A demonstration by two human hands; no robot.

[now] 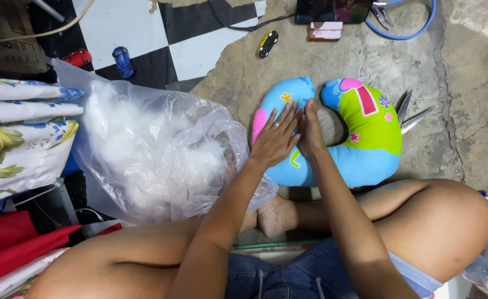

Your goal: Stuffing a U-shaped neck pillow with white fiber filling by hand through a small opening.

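Left hand (275, 138) lies flat, fingers spread, on the neck pillow (332, 133) on the floor; my right hand (310, 130) presses edge-on beside it, gripping nothing. I'd press evenly, stuffing bag (155, 149) just left of the pillow.

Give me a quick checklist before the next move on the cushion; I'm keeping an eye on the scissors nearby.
1. Both hands on the neck cushion: ok, left hand flat, right hand edge-on beside it.
2. Cushion flat on the concrete floor: ok.
3. Scissors away from the hands: ok, beyond the cushion's far side.
4. Stuffing bag close to the left hand: ok.
5. Cushion opening shut: cannot tell, hands cover it.
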